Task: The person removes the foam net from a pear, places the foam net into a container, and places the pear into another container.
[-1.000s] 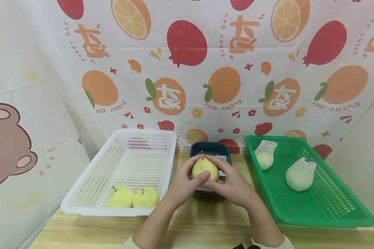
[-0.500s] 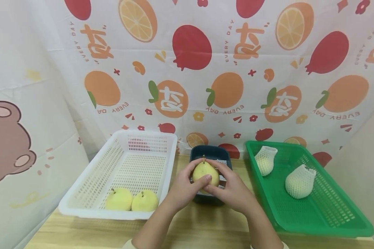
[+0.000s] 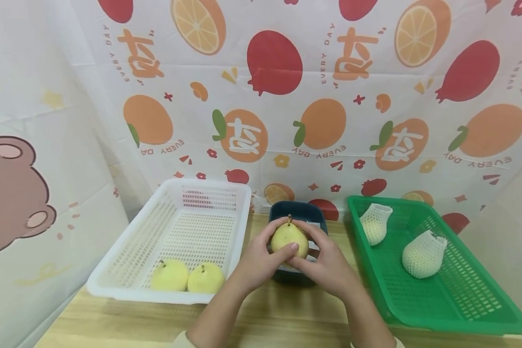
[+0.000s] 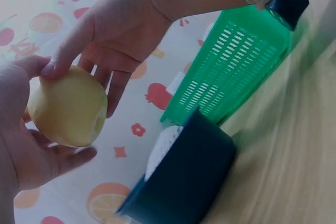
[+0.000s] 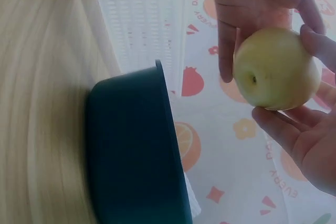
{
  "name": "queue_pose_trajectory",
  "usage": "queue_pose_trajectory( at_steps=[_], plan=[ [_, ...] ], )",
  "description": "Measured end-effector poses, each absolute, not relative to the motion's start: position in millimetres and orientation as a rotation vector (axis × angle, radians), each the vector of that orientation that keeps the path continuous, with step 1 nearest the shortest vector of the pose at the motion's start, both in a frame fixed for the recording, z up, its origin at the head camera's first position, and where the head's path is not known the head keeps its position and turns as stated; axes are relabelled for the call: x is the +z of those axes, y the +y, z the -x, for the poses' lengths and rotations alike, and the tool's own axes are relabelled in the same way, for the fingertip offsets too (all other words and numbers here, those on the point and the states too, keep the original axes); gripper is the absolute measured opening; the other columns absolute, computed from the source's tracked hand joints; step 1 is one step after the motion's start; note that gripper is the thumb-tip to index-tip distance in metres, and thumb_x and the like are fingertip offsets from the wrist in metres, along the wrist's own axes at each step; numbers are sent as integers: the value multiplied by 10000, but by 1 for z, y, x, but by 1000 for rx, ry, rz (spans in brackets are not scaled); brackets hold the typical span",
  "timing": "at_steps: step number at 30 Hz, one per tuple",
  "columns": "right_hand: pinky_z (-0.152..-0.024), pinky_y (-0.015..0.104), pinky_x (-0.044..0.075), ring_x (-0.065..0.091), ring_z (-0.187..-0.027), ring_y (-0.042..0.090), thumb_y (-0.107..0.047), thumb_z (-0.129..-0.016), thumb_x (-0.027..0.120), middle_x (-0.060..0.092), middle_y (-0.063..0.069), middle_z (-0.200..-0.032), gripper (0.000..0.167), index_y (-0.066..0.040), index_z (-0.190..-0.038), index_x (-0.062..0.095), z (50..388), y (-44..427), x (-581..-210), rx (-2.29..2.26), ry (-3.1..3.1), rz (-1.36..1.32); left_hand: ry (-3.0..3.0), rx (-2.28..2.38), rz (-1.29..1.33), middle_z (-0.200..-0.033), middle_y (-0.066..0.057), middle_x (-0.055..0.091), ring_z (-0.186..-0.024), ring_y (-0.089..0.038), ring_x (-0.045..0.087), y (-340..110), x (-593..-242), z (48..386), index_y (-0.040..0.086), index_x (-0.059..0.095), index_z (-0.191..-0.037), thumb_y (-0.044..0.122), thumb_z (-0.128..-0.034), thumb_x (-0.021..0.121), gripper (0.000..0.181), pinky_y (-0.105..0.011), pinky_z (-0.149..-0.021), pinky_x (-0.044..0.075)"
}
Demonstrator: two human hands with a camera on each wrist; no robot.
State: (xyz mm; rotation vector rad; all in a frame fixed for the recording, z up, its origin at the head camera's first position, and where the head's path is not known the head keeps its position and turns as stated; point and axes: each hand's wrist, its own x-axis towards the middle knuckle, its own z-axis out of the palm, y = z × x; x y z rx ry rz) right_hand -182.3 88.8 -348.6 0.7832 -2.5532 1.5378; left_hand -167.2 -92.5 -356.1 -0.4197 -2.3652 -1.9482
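Note:
Between both hands a yellow pear (image 3: 289, 239) is held upright, its stem pointing up in the head view. My left hand (image 3: 259, 256) grips it from the left and my right hand (image 3: 326, 261) from the right, with the thumbs close together on the near side. In both wrist views, fingers curl around the pear (image 4: 69, 107), and its underside with the dark blossom end faces the right wrist camera. The pear is above a dark blue bin (image 3: 297, 210), apart from it; white netting shows inside the bin in the left wrist view.
At left stands a white basket (image 3: 113, 293) with two bare pears (image 3: 206, 278) near its front. A green basket (image 3: 417, 314) at right holds two pears in white foam nets (image 3: 424, 254). A printed cloth (image 3: 282, 121) hangs behind the wooden table (image 3: 287, 319).
The hands keep their hold on the pear, with hardly any movement. The head view has shifted slightly, so the whole scene sits a little differently in frame.

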Motion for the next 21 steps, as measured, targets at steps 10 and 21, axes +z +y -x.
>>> queue_pose_trajectory(
  at_steps=[10,21],
  plan=[
    [-868,370,573,555,-1196,235,-151,-795,830,533,-14,-1355,662,-275,-1369,524,172,71,-352,1544,-2356,-829,-2410,-1621,366,-1331,40,504,-1056,-180,554,-105,-337,148,265,523,-1386,483,-780,799,701,-306,-758,541],
    [-927,395,542,522,-1283,223,-314,-835,796,483,-62,-1415,655,-330,-1410,481,157,25,-343,1642,-2372,-958,-2487,-1526,248,-1300,52,555,-1088,-166,574,-166,-322,126,259,571,-1356,371,-809,806,605,-302,-799,568]
  ],
)
